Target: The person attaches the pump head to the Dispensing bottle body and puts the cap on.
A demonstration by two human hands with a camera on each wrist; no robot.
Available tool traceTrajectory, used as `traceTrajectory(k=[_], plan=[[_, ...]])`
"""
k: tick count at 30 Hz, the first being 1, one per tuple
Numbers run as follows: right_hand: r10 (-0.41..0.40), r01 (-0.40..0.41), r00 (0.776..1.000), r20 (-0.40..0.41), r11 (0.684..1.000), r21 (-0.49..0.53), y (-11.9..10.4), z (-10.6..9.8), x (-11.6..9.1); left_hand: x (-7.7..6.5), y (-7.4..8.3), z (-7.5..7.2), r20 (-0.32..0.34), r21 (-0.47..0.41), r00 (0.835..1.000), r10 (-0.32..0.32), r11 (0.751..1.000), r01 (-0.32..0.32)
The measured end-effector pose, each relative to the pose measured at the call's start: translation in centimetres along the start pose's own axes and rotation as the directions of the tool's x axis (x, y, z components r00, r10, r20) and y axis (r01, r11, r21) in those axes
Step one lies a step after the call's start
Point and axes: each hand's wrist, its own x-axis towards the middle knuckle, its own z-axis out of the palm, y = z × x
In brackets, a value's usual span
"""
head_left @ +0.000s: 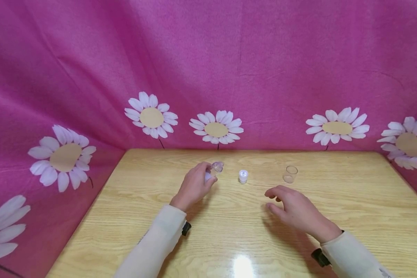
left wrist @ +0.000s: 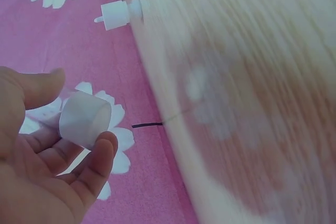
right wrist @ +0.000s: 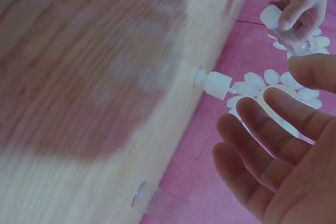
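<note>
My left hand (head_left: 194,184) grips a small clear plastic bottle (head_left: 217,166) with a white end, raised over the table. The left wrist view shows its white cylindrical end (left wrist: 84,120) between thumb and fingers; the clear part lies within the hand. To the right of it stands a small white pump top (head_left: 243,176) with a thin nozzle. My right hand (head_left: 295,208) hovers over the table, fingers loosely bent and apart, holding nothing. Just beyond its fingertips stands a clear cylindrical cap (head_left: 290,175), seen partly at the bottom of the right wrist view.
The things stand on a light wooden table (head_left: 208,239). A pink cloth (head_left: 264,69) with large white daisies rises behind and on both sides of it. Each sleeve carries a dark strap piece near the wrist.
</note>
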Motion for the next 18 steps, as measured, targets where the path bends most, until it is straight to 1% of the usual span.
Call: traceTrajectory(k=[2,5,9,12,18], plan=[[-0.002,0.002,1.0,-0.001,1.0,-0.001,0.0,-0.1,0.1,0.0,0.2,0.0,-0.002,-0.007,1.0,0.0,1.0,0.0],[-0.002,0.002,1.0,0.003,1.0,-0.002,-0.1,-0.3,0.2,-0.1,0.6,0.0,0.022,-0.029,1.0,-0.005,1.0,0.006],[0.006,-0.006,1.0,0.004,1.0,-0.006,-0.1,-0.4,0.2,-0.4,1.1,0.2,0.047,-0.022,0.999,0.018,1.0,-0.017],[0.008,-0.008,1.0,0.0,1.0,-0.007,-0.1,-0.4,0.1,-0.5,1.2,0.3,0.042,0.0,0.998,0.038,0.999,-0.038],[-0.002,0.002,1.0,0.008,1.0,-0.015,0.1,-0.6,0.5,-0.6,1.1,0.2,0.038,0.006,0.999,0.018,1.0,-0.018]])
